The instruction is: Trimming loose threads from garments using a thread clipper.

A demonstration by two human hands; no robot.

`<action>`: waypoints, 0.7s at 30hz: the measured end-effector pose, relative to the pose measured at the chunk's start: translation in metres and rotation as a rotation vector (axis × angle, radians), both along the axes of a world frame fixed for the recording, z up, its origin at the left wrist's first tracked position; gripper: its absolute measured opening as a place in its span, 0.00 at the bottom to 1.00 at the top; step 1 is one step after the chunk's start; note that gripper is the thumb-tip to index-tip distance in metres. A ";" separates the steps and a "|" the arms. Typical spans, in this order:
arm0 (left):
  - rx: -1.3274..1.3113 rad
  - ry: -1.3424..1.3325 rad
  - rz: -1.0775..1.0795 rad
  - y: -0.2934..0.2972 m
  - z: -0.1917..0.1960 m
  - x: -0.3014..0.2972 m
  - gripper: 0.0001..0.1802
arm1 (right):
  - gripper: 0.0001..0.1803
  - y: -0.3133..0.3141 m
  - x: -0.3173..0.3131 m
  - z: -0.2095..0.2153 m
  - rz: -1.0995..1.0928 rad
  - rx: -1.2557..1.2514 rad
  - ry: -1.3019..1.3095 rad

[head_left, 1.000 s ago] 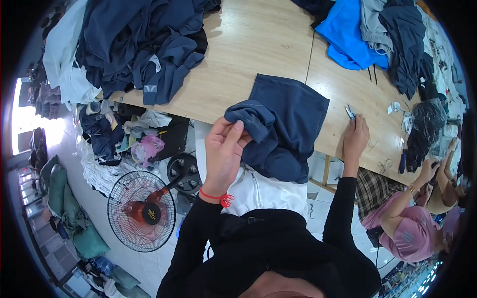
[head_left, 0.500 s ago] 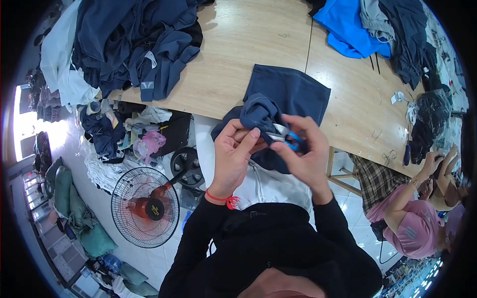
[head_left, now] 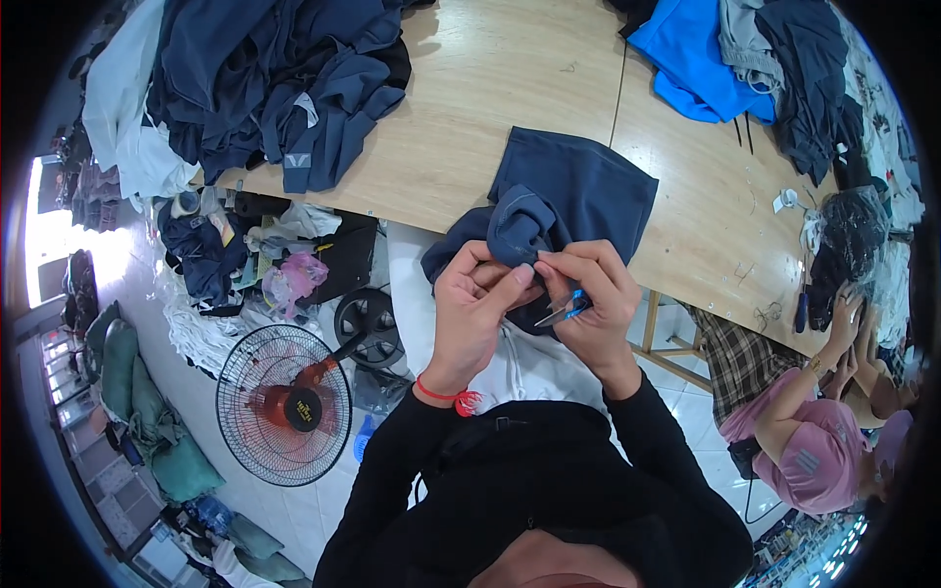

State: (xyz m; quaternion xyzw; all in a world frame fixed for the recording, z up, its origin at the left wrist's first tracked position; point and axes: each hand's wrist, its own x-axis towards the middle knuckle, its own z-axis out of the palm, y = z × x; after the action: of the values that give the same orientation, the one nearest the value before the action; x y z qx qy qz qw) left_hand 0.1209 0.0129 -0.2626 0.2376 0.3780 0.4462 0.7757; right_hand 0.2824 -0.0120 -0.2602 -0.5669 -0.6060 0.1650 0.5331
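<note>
A dark navy garment [head_left: 578, 176] lies partly on the table's near edge and hangs toward my lap. My left hand [head_left: 478, 312] has its fingers closed on a gathered fold of it. Thumb and forefinger of my right hand [head_left: 592, 299] pinch the same fold, close beside the left fingertips. Small blue-handled scissors [head_left: 570, 308] sit tucked in the right palm, their blades pointing left below the cloth. Exactly what the fingertips pinch is too small to make out.
A wooden table [head_left: 490, 69] bears a navy clothes pile [head_left: 284, 78] at left and a bright blue garment [head_left: 686, 59] at right. A standing fan [head_left: 284, 404] is at lower left. A person in pink [head_left: 809, 441] works at the right, near a screwdriver-like tool [head_left: 802, 309].
The scissors have swung away from the fold and now rest in my right palm. My right thumb and forefinger have moved left onto the cloth beside my left hand.
</note>
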 end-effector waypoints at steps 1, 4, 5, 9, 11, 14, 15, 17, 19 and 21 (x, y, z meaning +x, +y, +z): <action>0.027 0.015 0.009 -0.001 0.000 0.001 0.12 | 0.14 0.000 -0.001 0.001 -0.022 0.017 -0.040; 0.040 -0.010 0.027 -0.001 -0.003 0.000 0.13 | 0.10 -0.003 -0.003 0.005 -0.040 0.019 -0.056; 0.039 -0.011 0.027 -0.002 -0.003 0.000 0.13 | 0.09 -0.003 -0.002 0.007 -0.037 0.006 -0.032; 0.066 -0.006 0.039 -0.004 0.002 -0.002 0.13 | 0.10 -0.014 -0.002 0.016 0.020 0.051 -0.055; 0.059 0.008 0.055 -0.003 0.003 -0.005 0.13 | 0.10 -0.015 -0.001 0.019 -0.009 0.107 0.009; 0.018 -0.022 0.082 0.001 0.005 -0.010 0.13 | 0.12 -0.025 0.004 0.012 -0.129 -0.067 0.199; 0.012 -0.032 0.092 0.002 0.006 -0.011 0.13 | 0.12 -0.021 0.008 0.012 -0.180 -0.191 0.185; 0.008 -0.043 0.101 0.003 0.007 -0.012 0.13 | 0.16 -0.017 0.015 0.003 -0.061 -0.371 0.361; -0.008 -0.054 0.103 0.003 0.008 -0.010 0.14 | 0.23 -0.030 0.027 -0.012 0.064 -0.452 0.448; -0.005 -0.070 0.107 0.003 0.006 -0.013 0.14 | 0.22 -0.031 0.011 0.002 0.067 -0.462 0.478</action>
State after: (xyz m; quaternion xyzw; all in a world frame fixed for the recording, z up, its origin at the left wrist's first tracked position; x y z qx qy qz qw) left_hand 0.1080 0.0157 -0.2565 0.1993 0.3640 0.4940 0.7640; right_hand 0.2936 -0.0430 -0.2580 -0.5979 -0.4287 0.4435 0.5119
